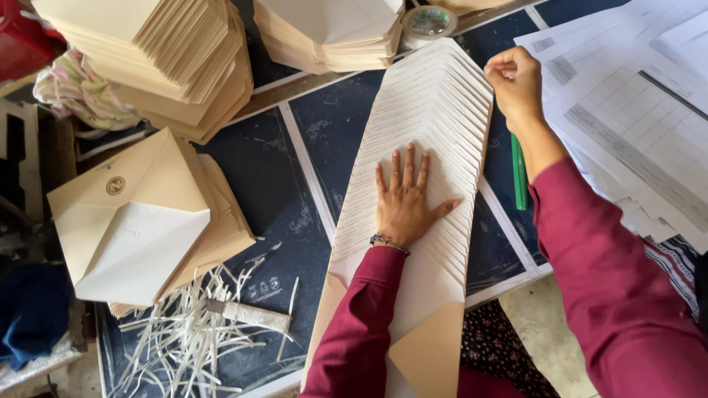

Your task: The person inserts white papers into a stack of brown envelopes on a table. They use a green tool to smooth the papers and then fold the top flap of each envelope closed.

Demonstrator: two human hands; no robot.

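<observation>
Our left hand [404, 200] lies flat with its fingers spread wide on a long fanned row of envelopes [435, 133], which runs down the middle of the dark desk [258, 169]. Our right hand [515, 81] is curled into a fist at the row's top right edge, and we cannot tell if it holds anything. A green stick [518, 173] lies just beside the row. Left of it sit a pile of open envelopes [140, 221] and some paper strips [192, 332].
</observation>
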